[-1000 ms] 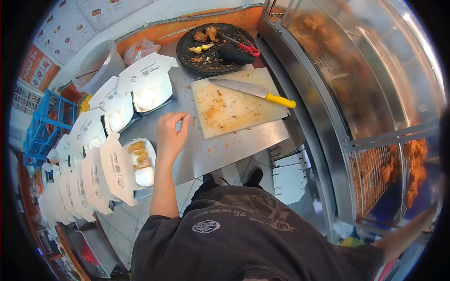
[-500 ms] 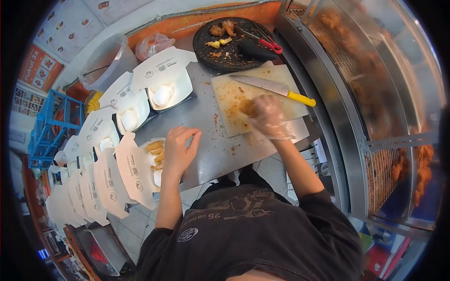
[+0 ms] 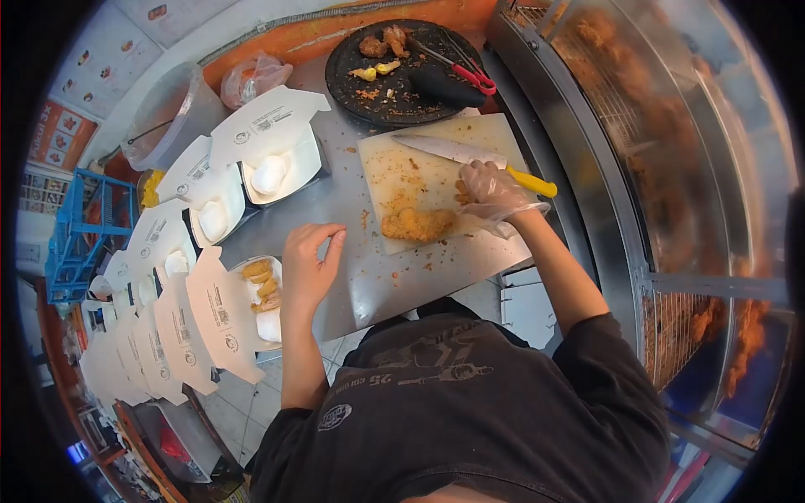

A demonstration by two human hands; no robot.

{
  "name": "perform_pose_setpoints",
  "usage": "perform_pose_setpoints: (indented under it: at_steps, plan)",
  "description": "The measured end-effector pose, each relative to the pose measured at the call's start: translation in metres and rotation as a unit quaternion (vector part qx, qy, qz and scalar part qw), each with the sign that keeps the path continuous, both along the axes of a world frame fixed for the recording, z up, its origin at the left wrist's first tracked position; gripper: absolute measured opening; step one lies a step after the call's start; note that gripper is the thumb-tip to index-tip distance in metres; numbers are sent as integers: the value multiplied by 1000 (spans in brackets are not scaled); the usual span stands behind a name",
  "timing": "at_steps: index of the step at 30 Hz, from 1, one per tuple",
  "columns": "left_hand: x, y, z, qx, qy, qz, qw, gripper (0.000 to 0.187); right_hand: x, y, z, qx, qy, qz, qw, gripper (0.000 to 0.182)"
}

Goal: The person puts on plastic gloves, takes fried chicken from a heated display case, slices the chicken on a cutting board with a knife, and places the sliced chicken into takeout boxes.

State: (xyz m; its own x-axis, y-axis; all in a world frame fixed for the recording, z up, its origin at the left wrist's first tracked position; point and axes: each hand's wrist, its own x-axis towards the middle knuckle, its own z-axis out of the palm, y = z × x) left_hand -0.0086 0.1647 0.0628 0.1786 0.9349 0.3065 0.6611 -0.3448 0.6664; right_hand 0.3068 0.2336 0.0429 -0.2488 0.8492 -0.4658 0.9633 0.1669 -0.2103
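Note:
My right hand (image 3: 495,186), in a clear plastic glove, lies over the right side of the white cutting board (image 3: 377,180). Its bent fingers overlap the heel of the knife (image 3: 449,149), close to the yellow handle (image 3: 532,182). Small brown fried bits (image 3: 463,192) show at the thumb side; I cannot tell whether the fingers grip anything. A breaded fried cutlet (image 3: 418,224) rests on the board below the knife. Bare and empty, my left hand (image 3: 312,261) hovers left of the board, its thumb apart from the loosely curled fingers.
Open white boxes (image 3: 267,138) with rice mounds (image 3: 269,175) line the left, one holding fried pieces (image 3: 262,285). Behind the board stands a round black platter (image 3: 360,105) with red-handled tongs (image 3: 474,80). A glass food warmer (image 3: 604,168) borders the right; a blue rack (image 3: 92,235) stands far left.
The fried cutlet has left my right hand and lies on the board. My right hand has shifted to the knife's heel. My left thumb and forefinger have drawn closer together.

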Motion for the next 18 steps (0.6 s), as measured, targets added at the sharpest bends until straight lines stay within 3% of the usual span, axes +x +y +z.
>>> perform_pose_setpoints:
  at_steps: [3, 6, 8, 10, 13, 17, 18]
  plan:
    - [22, 9, -5, 1, 15, -21, 1000, 9, 7, -13, -38, 46, -58, 15, 997, 70]
    - [38, 14, -3, 2, 17, -29, 999, 9, 6, -16, -49, 120, -39, 42, 991, 84]
    - [44, 16, -6, 7, 21, -20, 1000, 8, -14, -25, -39, 199, 78, 93, 972, 84]
    - [49, 16, -5, 2, 34, -20, 999, 8, -44, -18, -7, 4, 101, 143, 985, 78]
    - [55, 13, 0, -9, 40, -9, 999, 8, -62, -20, -80, 104, 175, 135, 970, 63]
    - [54, 6, -3, -35, 32, 16, 999, 9, -64, 6, -74, 181, 123, 190, 957, 52]
    - [53, 5, -6, -35, 33, 14, 999, 9, -61, 8, -62, 184, 125, 204, 953, 40]
